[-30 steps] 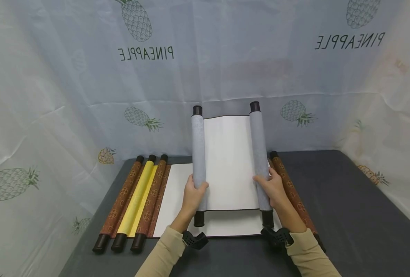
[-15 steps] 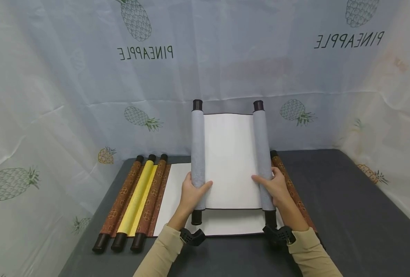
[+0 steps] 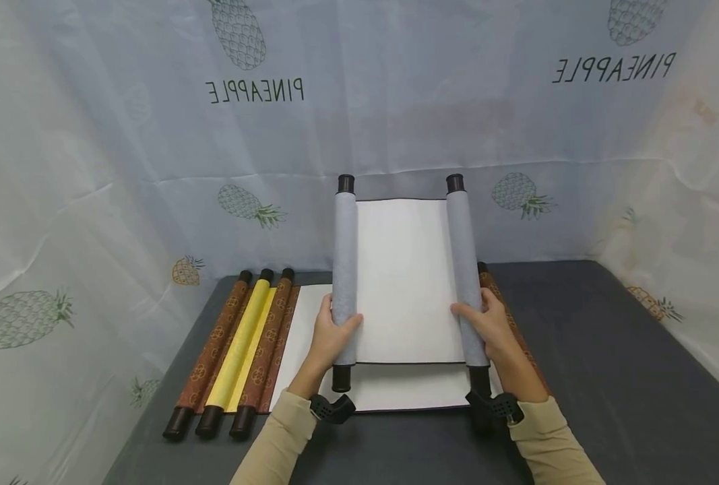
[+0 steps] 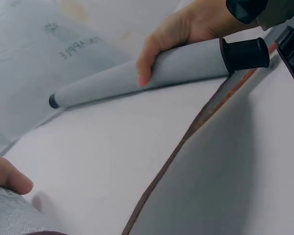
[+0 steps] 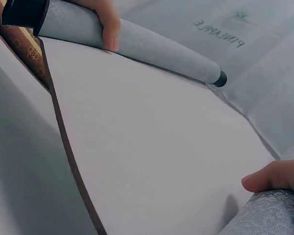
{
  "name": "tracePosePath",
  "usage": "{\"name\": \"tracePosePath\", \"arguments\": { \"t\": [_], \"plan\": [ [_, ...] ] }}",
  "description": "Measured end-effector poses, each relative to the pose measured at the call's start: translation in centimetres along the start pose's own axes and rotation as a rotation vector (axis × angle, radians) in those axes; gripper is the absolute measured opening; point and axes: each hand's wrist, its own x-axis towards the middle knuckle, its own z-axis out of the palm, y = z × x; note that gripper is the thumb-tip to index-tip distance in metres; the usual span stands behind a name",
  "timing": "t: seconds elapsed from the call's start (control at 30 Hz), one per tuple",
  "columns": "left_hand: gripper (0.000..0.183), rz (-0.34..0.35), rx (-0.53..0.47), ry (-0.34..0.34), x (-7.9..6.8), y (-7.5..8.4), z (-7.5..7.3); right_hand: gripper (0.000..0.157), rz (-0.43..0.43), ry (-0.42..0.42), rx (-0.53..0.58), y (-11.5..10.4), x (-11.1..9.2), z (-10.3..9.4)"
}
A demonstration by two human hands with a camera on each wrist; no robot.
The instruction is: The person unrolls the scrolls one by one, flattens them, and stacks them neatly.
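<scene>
A hanging scroll with a white sheet is held partly unrolled, raised and tilted up toward the back. My left hand grips its left grey-blue roll, with the thumb on the front. Around the right grey-blue roll curls my right hand, low on the roll near its black end knob. In the right wrist view my right thumb presses along the near roll; the fingers behind it are hidden. Beneath lies a brown patterned scroll, its white sheet spread out, partly covered by the raised one.
Left of the hands, a yellow roll lies between two brown patterned rolls, the outer one nearest the table's left side. Another brown roll shows behind the right hand. A pineapple-print curtain closes off the back of the dark table.
Both hands have drawn slightly apart, the right one moving right and the left one a little left. More of the white sheet shows between the grey-blue rolls.
</scene>
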Motion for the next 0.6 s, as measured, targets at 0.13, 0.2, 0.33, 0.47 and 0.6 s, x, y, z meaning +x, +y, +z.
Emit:
{"name": "tracePosePath", "arguments": {
  "t": [0.13,0.2,0.33,0.47,0.6],
  "plan": [
    [0.059,-0.032,-0.006,-0.029,0.1,0.1,-0.4,0.061,0.011,-0.025,-0.011,-0.1,0.0,-0.4],
    [0.058,-0.042,-0.011,-0.037,0.0,0.1,-0.6,0.063,0.017,-0.044,-0.022,-0.1,0.0,-0.6],
    [0.056,-0.039,0.002,-0.042,-0.2,0.3,-1.0,0.067,0.032,-0.071,-0.037,-0.1,0.0,-0.9],
    [0.058,-0.044,0.034,-0.048,-0.4,0.4,-1.5,0.07,0.039,-0.091,-0.043,-0.2,0.0,-1.3],
    [0.063,-0.072,0.058,-0.052,-0.4,0.2,-2.0,0.071,0.03,-0.117,-0.045,-0.3,-0.1,-1.6]
  ]
}}
